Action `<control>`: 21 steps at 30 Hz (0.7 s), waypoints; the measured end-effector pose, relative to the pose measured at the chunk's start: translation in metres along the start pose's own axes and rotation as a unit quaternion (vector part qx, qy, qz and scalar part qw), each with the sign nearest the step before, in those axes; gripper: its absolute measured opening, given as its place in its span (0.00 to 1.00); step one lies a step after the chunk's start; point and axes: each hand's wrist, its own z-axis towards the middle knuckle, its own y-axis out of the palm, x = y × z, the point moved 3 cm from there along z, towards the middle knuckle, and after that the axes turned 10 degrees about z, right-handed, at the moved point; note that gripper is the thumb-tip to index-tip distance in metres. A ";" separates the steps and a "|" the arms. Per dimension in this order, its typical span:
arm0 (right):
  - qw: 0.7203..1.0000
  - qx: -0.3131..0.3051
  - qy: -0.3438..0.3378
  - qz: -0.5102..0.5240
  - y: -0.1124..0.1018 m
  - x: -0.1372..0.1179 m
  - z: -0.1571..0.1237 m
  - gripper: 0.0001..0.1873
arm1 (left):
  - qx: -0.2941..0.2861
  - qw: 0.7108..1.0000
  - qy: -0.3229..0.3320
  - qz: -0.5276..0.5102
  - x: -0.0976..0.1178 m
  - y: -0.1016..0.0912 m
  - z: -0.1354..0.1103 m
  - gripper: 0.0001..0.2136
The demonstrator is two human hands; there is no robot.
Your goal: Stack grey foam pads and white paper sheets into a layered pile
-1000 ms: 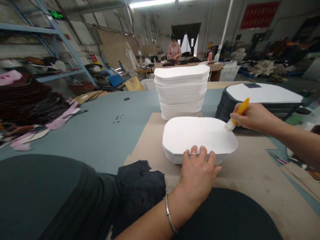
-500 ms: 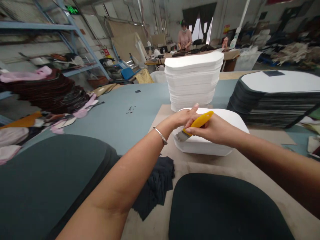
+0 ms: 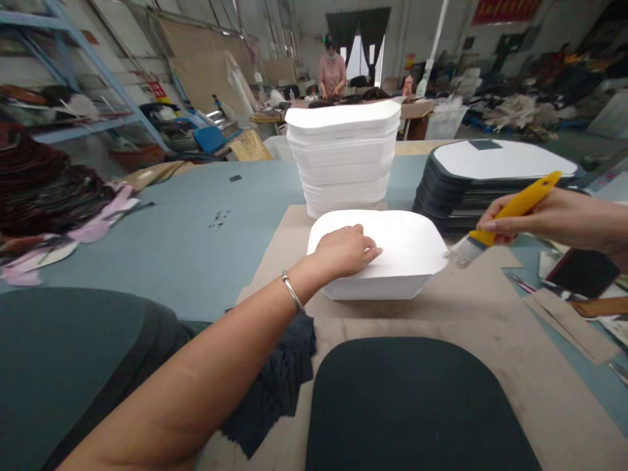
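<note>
My left hand (image 3: 347, 250), with a silver bracelet at the wrist, rests on top of a low stack of white rounded panels (image 3: 397, 239). Its fingers are loosely bent, with the tips on the top panel, and grip nothing that I can see. My right hand (image 3: 532, 216) is closed around the yellow handle of a flat paintbrush (image 3: 520, 199). The brush's pale bristles point down and left, beside the right end of the white stack. Nearer to me lies a dark green rounded panel (image 3: 412, 405) on the brown board (image 3: 461, 314).
Behind stands a tall white stack (image 3: 346, 163). A dark-edged stack (image 3: 441, 186) is at right, dark panels (image 3: 73, 353) at left. Black cloth pieces (image 3: 279, 373) lie below my left forearm. A person (image 3: 332, 72) works at a far table.
My right hand with the paintbrush has moved from beside my left hand out past the right end of the white stack. My left hand stays on the stack. The view has turned right.
</note>
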 end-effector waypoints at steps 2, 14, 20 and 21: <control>0.994 0.102 -0.015 -0.024 -0.001 -0.007 0.011 0.27 | 0.000 1.000 -0.005 0.022 0.005 0.000 0.000 0.22; 0.955 0.276 -0.088 -0.071 0.069 -0.019 -0.063 0.16 | -0.005 0.999 -0.032 0.005 0.028 -0.017 0.047 0.11; 0.924 0.323 -0.165 -0.126 0.057 -0.021 -0.113 0.20 | 0.088 0.988 -0.050 -0.118 0.091 -0.016 0.090 0.15; 0.925 0.318 -0.169 -0.123 0.054 -0.018 -0.118 0.20 | 0.100 0.983 -0.059 -0.139 0.098 -0.015 0.093 0.15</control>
